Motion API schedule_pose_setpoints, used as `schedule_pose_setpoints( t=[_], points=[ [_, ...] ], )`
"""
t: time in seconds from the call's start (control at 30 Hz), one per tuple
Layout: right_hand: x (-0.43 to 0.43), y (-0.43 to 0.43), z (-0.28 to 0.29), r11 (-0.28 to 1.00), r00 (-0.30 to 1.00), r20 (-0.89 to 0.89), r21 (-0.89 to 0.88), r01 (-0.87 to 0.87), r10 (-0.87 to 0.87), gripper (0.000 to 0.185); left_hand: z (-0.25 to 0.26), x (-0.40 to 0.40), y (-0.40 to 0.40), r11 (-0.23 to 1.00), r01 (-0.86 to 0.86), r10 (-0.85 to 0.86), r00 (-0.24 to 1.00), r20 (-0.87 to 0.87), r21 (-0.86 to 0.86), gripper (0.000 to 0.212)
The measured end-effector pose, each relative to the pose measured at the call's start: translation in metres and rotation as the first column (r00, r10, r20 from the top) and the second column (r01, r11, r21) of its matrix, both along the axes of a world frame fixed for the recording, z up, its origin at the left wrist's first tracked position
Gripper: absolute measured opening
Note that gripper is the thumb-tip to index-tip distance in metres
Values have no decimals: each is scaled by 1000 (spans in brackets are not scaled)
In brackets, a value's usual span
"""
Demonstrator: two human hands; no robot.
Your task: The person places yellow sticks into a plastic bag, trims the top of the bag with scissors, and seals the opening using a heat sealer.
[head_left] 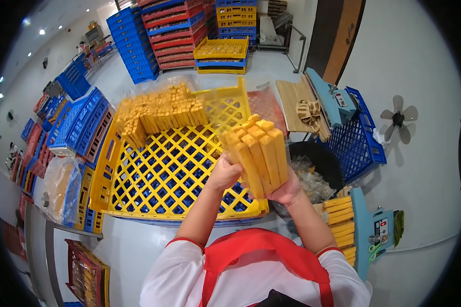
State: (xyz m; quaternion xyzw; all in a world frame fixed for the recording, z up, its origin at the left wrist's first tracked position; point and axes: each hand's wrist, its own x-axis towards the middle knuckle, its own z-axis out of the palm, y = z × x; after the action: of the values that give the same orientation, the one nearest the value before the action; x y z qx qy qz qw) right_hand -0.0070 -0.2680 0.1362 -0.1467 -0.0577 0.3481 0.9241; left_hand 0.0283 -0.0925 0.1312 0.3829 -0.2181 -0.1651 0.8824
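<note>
My left hand (226, 172) grips the left side of a clear plastic bag of yellow bread sticks (262, 157). Under its lower right side, my right hand (288, 190) supports the same bag. The sticks stand packed together, tilted, with their upper ends facing me. The bag is held above the right part of a yellow plastic lattice crate (176, 213). At the crate's far left, more yellow sticks (169, 109) stand in a dense block, with clear plastic around its back. Blue crate lattice shows through the crate's floor.
On the right, a teal sealing machine (363, 230) has bagged sticks (340, 222) beside it; green scissors (374, 251) lie on it. Another teal sealer (326, 98) stands farther back. A black bin (330, 159) holds crumpled plastic. Crate stacks (174, 34) rise behind; others (78, 126) stand left.
</note>
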Motion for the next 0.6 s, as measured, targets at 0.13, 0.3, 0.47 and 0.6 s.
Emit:
schedule_pose_setpoints(
  t=[0.13, 0.3, 0.47, 0.6],
  points=[
    [7, -6, 10, 991, 987, 98, -28, 127, -124, 59, 29, -8, -19, 955, -281, 284, 958, 30, -93, 80],
    [-2, 10, 39, 792, 807, 425, -272, 546, -411, 54, 12, 6, -11, 968, -176, 167, 984, -63, -181, 72],
    [-5, -1, 37, 980, 978, 167, -131, 149, -126, 51, 15, 13, -5, 962, 12, -33, 997, -72, -274, 64],
    [4, 0, 32, 993, 990, 92, -50, 108, -103, 47, 18, 9, -11, 992, -62, 70, 995, 71, -112, 61]
  ],
)
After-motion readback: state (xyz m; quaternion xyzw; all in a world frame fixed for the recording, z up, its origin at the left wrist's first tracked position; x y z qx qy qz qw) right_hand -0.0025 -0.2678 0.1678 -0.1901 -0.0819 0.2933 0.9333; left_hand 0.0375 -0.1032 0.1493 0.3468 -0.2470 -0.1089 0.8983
